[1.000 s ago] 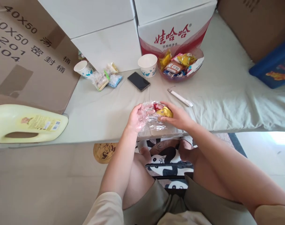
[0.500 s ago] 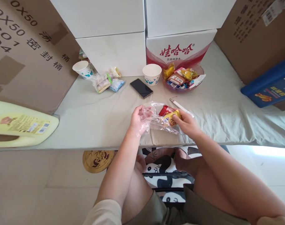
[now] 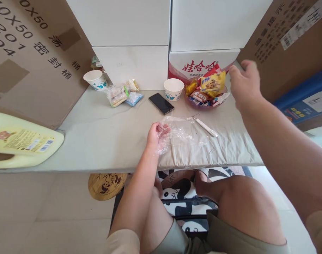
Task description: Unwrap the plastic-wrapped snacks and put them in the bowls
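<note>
My left hand (image 3: 156, 138) is closed on a crumpled clear plastic bag (image 3: 182, 132) near the table's front edge. The bag spreads to the right, with no snacks showing inside. My right hand (image 3: 245, 82), slightly blurred, is raised at the right of the pink glass bowl (image 3: 207, 105), fingers apart and nothing in them. A yellow snack packet (image 3: 213, 84) and a red packet (image 3: 211, 71) stand over the heap of wrapped snacks in the bowl; a small gap separates them from the hand. Whether they rest fully on the heap I cannot tell.
A white pen-like tool (image 3: 205, 127) lies right of the bag. Behind are a phone (image 3: 161, 103), a paper cup (image 3: 174, 90), another paper cup (image 3: 95, 80) and bagged snacks (image 3: 117, 95). A yellow jug (image 3: 25, 139) stands left, a blue container (image 3: 301, 102) right; boxes line the back.
My right hand has carried the yellow and red packets out of the plastic bag, up and right to the bowl, and let go. My left hand stays in place with the bag.
</note>
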`<state>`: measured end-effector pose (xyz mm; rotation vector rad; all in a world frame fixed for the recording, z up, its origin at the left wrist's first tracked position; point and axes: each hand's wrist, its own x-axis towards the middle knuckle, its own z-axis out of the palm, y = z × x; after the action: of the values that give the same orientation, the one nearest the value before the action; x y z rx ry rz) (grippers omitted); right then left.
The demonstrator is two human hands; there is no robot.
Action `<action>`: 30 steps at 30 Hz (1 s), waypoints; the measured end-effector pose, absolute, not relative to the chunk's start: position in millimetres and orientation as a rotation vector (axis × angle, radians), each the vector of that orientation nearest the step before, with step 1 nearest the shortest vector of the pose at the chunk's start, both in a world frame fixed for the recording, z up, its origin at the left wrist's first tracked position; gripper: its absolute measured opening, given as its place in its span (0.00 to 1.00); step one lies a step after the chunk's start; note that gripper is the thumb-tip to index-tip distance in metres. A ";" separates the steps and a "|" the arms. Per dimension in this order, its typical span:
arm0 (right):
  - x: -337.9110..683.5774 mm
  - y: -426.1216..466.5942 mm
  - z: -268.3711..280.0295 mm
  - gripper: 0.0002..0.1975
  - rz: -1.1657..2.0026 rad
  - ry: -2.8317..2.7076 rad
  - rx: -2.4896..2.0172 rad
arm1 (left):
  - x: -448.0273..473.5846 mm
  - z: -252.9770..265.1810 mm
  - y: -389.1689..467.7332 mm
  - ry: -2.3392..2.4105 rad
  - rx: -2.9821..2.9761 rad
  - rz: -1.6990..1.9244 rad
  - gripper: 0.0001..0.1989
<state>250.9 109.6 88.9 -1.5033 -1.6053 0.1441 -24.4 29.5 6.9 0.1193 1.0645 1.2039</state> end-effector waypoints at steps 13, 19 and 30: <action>173.3 -26.6 -46.3 0.35 0.581 -2.423 -1.255 | -33.9 -10.7 20.9 1.274 0.850 0.925 0.21; 189.3 -30.7 -25.2 0.44 0.638 -2.522 -1.556 | -60.9 -25.2 30.7 1.507 1.181 0.798 0.20; 206.1 -42.9 -16.0 0.44 0.497 -2.538 -1.804 | -35.8 -9.4 -2.1 1.412 2.191 1.238 0.03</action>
<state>206.1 -42.9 -16.0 -1.8043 -2.5385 0.4969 -35.8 -2.1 -9.4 2.1910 1.4116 1.2381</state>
